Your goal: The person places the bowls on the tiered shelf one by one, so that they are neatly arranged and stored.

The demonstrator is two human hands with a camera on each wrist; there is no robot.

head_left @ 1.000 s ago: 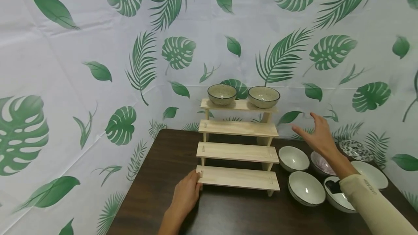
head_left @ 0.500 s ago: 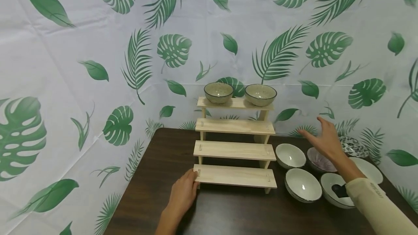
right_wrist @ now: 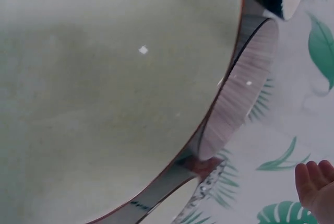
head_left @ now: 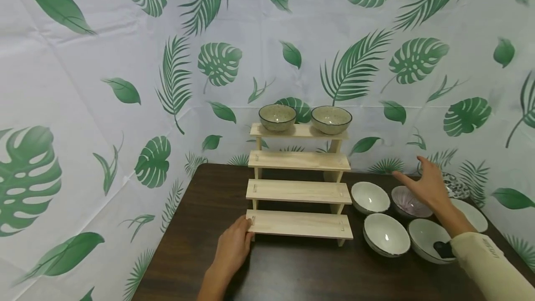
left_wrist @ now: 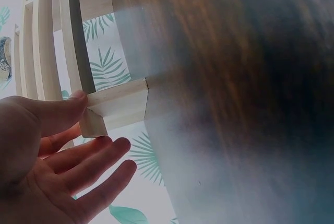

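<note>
A tiered pale wooden display rack (head_left: 298, 192) stands on the table. My left hand (head_left: 231, 247) pinches the left end of its lowest shelf. In the left wrist view, the thumb lies against the board (left_wrist: 78, 36) and the fingers are on the other side of that corner. Two speckled bowls, the left one (head_left: 277, 118) and the right one (head_left: 331, 121), rest on the top shelf. My right hand (head_left: 430, 189) hovers with thumb and fingers spread over the bowls at the right, holding nothing. Below it is a purple-streaked bowl (head_left: 409, 202).
Right of the rack are a white bowl (head_left: 369, 197), a nearer white bowl (head_left: 386, 234), another (head_left: 426, 236) beside it, a white dish (head_left: 470, 215) and a black-and-white patterned dish (head_left: 456, 186). A leaf-print cloth (head_left: 234, 3) hangs behind the dark table (head_left: 184, 240).
My right hand has moved slightly right and down, away from the rack, over the bowls. The left hand keeps its hold on the lowest shelf. The head view has shifted a little.
</note>
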